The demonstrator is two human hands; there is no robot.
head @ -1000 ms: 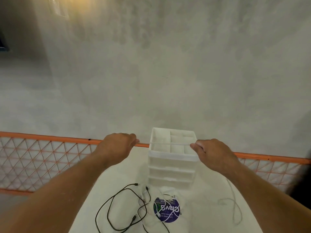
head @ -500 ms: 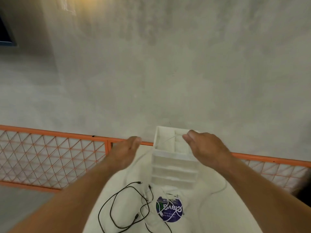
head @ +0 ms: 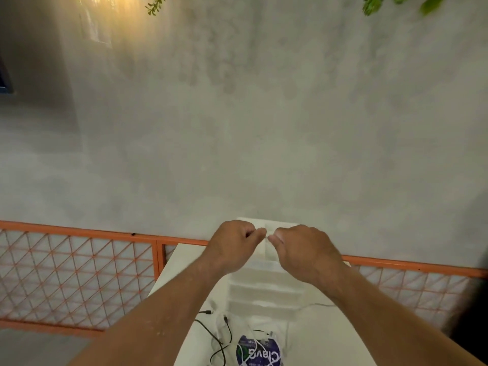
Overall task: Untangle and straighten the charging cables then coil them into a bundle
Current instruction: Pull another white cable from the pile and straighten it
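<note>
My left hand (head: 233, 245) and my right hand (head: 303, 253) are raised close together above the white drawer organiser (head: 264, 289), fingertips almost touching. Each pinches the thin white cable, of which only a short bit shows between the fingers. A slack part of the white cable (head: 314, 305) trails over the table to the right of the organiser. A black cable (head: 216, 339) lies in loops on the white table (head: 324, 339) under my left forearm. More white cable crosses a round purple label (head: 260, 352) near the bottom edge.
An orange metal railing with mesh (head: 79, 273) runs behind the table on both sides. Beyond it stands a grey concrete wall. Green leaves (head: 372, 5) hang at the top right.
My hands, first spread apart with the white cable stretched taut between them, have come together over the organiser. The view has shifted slightly to the left.
</note>
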